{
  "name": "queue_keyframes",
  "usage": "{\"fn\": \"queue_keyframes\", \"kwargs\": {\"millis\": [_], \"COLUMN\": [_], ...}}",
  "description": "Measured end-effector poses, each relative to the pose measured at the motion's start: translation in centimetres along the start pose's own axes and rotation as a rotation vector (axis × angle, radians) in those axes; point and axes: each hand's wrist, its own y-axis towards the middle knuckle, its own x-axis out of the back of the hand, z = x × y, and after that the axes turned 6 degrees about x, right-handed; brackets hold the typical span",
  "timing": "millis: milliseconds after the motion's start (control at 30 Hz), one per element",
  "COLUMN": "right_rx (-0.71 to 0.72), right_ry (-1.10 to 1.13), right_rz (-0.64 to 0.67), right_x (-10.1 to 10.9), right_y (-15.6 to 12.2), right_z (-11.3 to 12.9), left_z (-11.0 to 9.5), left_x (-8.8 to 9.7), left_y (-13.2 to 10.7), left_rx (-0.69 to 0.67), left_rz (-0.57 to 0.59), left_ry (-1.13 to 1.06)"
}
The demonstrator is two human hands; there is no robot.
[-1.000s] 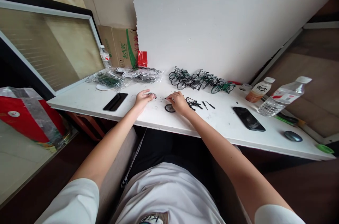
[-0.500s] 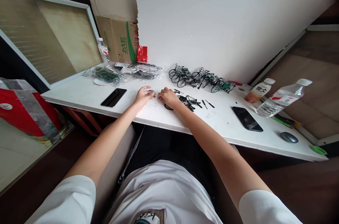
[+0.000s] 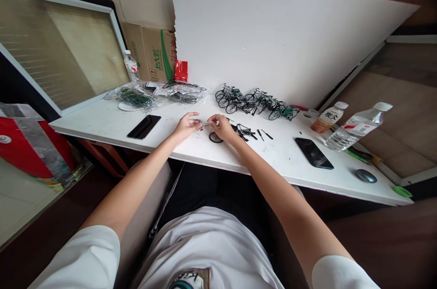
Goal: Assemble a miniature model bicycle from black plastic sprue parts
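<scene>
Over the white table's front half, my left hand (image 3: pixel 187 127) pinches a small shiny metallic part (image 3: pixel 202 124) between thumb and fingers; its exact kind is too small to tell. My right hand (image 3: pixel 220 126) is close beside it, fingertips closed on a thin piece that reaches toward that part. Below my right hand lies a small black wheel (image 3: pixel 215 138). Just right of it are black model bicycle parts (image 3: pixel 245 131), partly hidden by my right hand and wrist. Two small dark screwdriver-like tools (image 3: pixel 263 134) lie farther right.
Assembled model bicycles (image 3: pixel 256 101) stand in a cluster behind my hands. Plastic-bagged parts (image 3: pixel 136 98) lie at back left, near a phone (image 3: pixel 144 126). Another phone (image 3: pixel 314 153), two bottles (image 3: pixel 358 126) and a computer mouse (image 3: pixel 366 175) are on the right.
My right hand has lifted off the tabletop and come to the part in my left hand. The black wheel beneath it shows more fully. The view has shifted slightly.
</scene>
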Motion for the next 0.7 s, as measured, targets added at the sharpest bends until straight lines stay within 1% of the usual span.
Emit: {"fn": "queue_keyframes", "kwargs": {"millis": [100, 200, 267, 400, 533, 700], "right_rx": [-0.095, -0.135, -0.145, -0.154, -0.144, -0.145], "right_ry": [0.293, 0.439, 0.462, 0.502, 0.553, 0.546], "right_rz": [-0.108, -0.202, -0.250, -0.268, -0.272, -0.292], "right_x": [1.1, 1.6, 1.5, 1.1, 0.9, 0.9], "right_y": [-2.1, -4.1, -5.0, -5.7, -5.7, -5.6], "right_z": [0.4, 1.3, 2.0, 2.9, 3.1, 3.0], "left_z": [-0.4, -0.6, -0.8, -1.2, -1.4, -1.2], "left_x": [-0.9, -2.1, -3.0, -4.3, -4.7, -5.0], "left_y": [-0.4, -1.0, -1.5, -2.3, -2.4, -2.4], "left_rx": [-0.014, -0.027, -0.033, -0.044, -0.068, -0.102], "left_rz": [0.056, 0.101, 0.127, 0.153, 0.129, 0.088], "left_ry": [0.030, 0.027, 0.011, 0.015, 0.024, 0.027]}}
